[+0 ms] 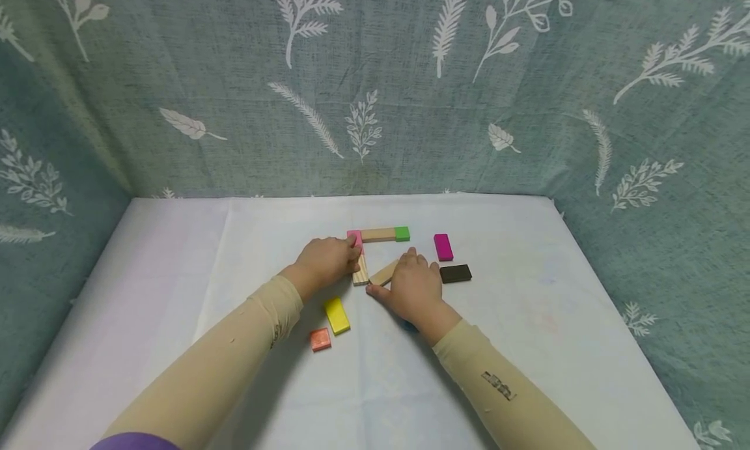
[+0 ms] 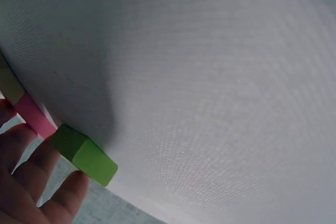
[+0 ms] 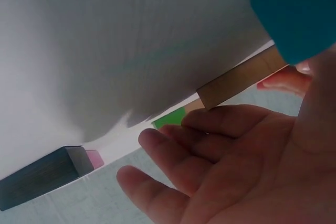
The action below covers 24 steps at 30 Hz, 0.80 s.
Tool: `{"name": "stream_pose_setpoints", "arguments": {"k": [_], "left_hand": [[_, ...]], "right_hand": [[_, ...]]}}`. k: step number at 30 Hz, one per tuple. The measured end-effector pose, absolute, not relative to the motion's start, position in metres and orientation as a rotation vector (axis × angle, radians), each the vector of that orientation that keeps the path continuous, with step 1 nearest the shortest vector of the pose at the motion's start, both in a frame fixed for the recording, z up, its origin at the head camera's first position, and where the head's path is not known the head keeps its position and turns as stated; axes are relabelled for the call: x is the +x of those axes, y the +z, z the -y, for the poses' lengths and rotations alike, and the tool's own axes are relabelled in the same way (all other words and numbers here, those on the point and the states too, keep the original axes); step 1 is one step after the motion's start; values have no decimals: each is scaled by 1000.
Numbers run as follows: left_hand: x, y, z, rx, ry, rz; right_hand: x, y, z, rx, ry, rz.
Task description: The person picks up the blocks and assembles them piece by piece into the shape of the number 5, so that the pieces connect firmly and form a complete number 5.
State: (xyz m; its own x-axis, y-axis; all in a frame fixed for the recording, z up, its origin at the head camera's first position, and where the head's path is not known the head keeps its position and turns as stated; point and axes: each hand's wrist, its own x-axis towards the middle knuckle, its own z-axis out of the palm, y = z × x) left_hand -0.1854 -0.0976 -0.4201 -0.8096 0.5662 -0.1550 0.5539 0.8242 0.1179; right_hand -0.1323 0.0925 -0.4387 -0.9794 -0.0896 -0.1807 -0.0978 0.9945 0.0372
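My left hand (image 1: 329, 261) has its fingertips on a pink block (image 1: 354, 236), which lines up with a wood-coloured block (image 1: 361, 271) below it. In the left wrist view, spread fingers touch the far side of a green block (image 2: 86, 153) beside the pink one; the left hand hides this green block from the head view. My right hand (image 1: 415, 292) holds a slanted wooden block (image 1: 384, 273) between thumb and index finger, its left end close to the upright row. The other right fingers stay loosely bent. Beneath the right wrist lies a teal block (image 3: 299, 17), mostly hidden in the head view.
A wooden block (image 1: 378, 235) with a small green block (image 1: 402, 234) at its end runs right from the pink block. Magenta (image 1: 443, 247) and black (image 1: 455, 273) blocks lie to the right. Yellow (image 1: 336, 316) and orange (image 1: 319, 339) blocks lie nearer, on the white cloth (image 1: 527, 346).
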Motion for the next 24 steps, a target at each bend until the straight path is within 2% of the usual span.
{"name": "stream_pose_setpoints", "arguments": {"k": [6, 13, 18, 24], "left_hand": [[-185, -426, 95, 889, 97, -2823], [-187, -427, 91, 904, 113, -2828], [-187, -427, 96, 870, 159, -2818], [-186, -427, 101, 818, 193, -2785]], "right_hand": [[-128, -434, -107, -115, -16, -2927], [-112, -419, -168, -191, -154, -2981], [-114, -419, -213, -224, -233, -2982], [-119, -428, -234, -207, -303, -2923]]}}
